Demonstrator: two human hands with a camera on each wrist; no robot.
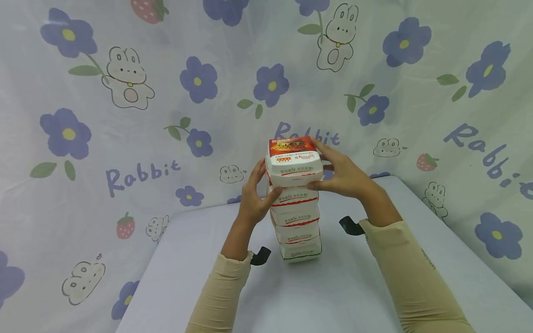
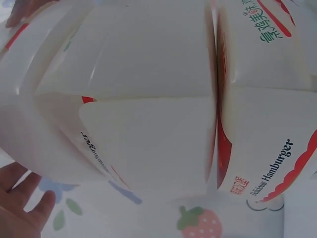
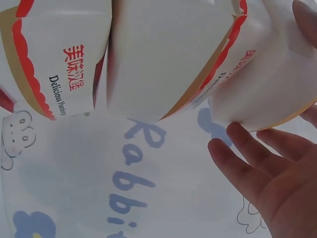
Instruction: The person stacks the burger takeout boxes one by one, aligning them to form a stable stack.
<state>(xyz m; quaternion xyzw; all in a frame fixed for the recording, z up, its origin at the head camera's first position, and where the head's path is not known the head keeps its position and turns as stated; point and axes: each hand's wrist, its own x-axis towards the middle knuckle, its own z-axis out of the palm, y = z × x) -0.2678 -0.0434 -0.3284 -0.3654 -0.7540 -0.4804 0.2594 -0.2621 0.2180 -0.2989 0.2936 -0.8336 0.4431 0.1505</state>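
A white burger box (image 1: 294,166) with a red burger picture on its lid tops a stack of several like boxes (image 1: 296,224) in the head view. My left hand (image 1: 255,196) holds its left side, thumb at the lower front. On the right side my right hand (image 1: 345,173) grips the same box, with the thumb low in front and the forefinger by the lid's back corner. The upper box looks slightly shifted against the boxes beneath; whether it touches them, I cannot tell. Both wrist views show white box sides printed "Delicious Hamburger" close up, with fingers partly behind the box.
The stack stands on a white-covered table (image 1: 200,277). A curtain (image 1: 233,125) with flowers, rabbits and strawberries hangs behind the table and along its right side. Small black pieces (image 1: 351,225) stick out at both sleeve cuffs.
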